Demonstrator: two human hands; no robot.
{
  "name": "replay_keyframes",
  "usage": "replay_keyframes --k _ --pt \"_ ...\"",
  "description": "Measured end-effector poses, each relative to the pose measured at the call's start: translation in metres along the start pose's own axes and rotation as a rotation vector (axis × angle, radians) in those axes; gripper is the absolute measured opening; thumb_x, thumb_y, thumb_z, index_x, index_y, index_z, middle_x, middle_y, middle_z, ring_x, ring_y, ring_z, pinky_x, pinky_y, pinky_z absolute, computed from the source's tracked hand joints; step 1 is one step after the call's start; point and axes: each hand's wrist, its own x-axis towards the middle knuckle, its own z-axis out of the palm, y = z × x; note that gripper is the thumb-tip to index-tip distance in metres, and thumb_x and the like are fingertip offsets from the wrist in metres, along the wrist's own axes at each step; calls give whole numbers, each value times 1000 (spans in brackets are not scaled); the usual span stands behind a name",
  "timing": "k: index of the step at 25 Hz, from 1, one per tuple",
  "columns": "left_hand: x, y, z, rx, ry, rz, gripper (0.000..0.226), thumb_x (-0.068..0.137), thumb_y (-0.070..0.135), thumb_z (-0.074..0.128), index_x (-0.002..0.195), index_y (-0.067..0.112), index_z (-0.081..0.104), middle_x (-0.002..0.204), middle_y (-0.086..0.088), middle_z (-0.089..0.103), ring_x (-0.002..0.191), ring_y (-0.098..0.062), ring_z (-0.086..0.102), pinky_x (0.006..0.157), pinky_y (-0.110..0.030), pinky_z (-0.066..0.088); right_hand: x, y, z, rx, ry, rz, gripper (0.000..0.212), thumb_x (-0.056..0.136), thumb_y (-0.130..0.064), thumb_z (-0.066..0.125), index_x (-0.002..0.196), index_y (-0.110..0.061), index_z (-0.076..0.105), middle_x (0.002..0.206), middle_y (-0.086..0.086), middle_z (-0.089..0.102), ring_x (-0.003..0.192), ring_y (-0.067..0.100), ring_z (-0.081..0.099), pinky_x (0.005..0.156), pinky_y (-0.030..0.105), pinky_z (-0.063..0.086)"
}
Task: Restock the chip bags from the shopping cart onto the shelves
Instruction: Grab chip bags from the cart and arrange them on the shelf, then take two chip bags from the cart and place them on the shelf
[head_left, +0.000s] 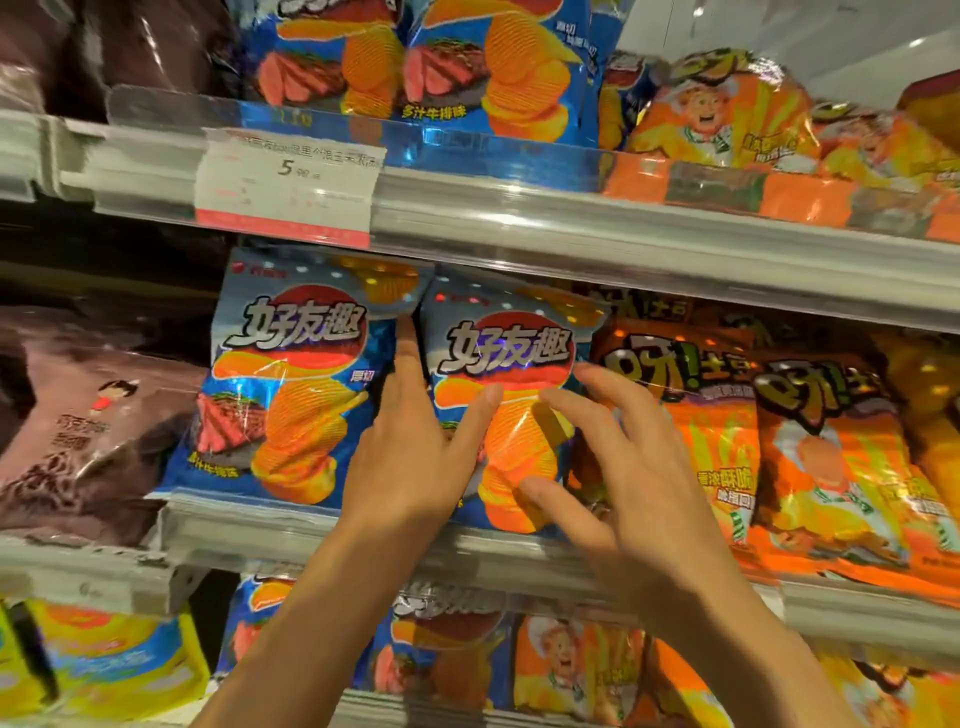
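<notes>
1. Task thing: blue steak-flavour chip bag (506, 400) stands upright on the middle shelf (311, 525), right of a matching blue bag (291, 379), left of the orange chip bags (691, 415). It fills the gap in the blue row, so it looks just about seated.
2. Left hand (410, 457): fingers straight, not gripping. Forefinger runs up the seam between the two blue bags; thumb lies across the front of the right one. My read: it separates the bags and squares the new one to its neighbour.
3. Right hand (618, 467): wide, fingers spread and relaxed, holding nothing. Fingertips at the bag's right edge and lower front; real contact or a slight hover, cannot tell. Likely steadying the bag against tipping forward.
4. Both forearms come up from the near bottom edge, angled to the shelf, palms facing the bags.
5. Clear lip rail along the shelf front keeps bag bottoms in; hence bags lean back, faces out.
6. Shopping cart not in view. Price tag (291, 187) sits on the upper shelf rail.
7. Risk: slick foil, bag may slump when released.
</notes>
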Motion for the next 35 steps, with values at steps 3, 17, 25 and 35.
replay_keyframes --k 3,17,25,35 --pt "-22 -7 7 85 206 294 82 100 57 48 162 28 3 162 -6 25 144 -18 35 108 -31 42 8 -2 3 -62 -172 -13 61 94 -52 54 151 -38 37 160 -7 25 146 15 22 115 30 19" --pt "-42 -25 27 373 148 579 58 101 40 54 152 15 42 161 -17 34 152 -41 21 117 -67 17 -51 15 -15 95 20 32 47 97 -27 64 141 -15 52 146 2 46 140 18 41 114 33 35" --pt "-94 64 105 193 55 872 47 103 35 52 143 10 53 154 -18 43 150 -38 29 118 -59 22 -134 101 -100 74 147 254 48 94 -21 69 137 -10 54 136 8 53 130 22 48 111 28 36" --pt "-285 257 372 -160 -570 963 46 97 32 55 136 9 61 140 -15 55 134 -35 48 113 -49 38 -402 286 -271 -143 184 729 52 93 -15 69 141 -18 50 138 1 50 133 20 44 110 43 38"
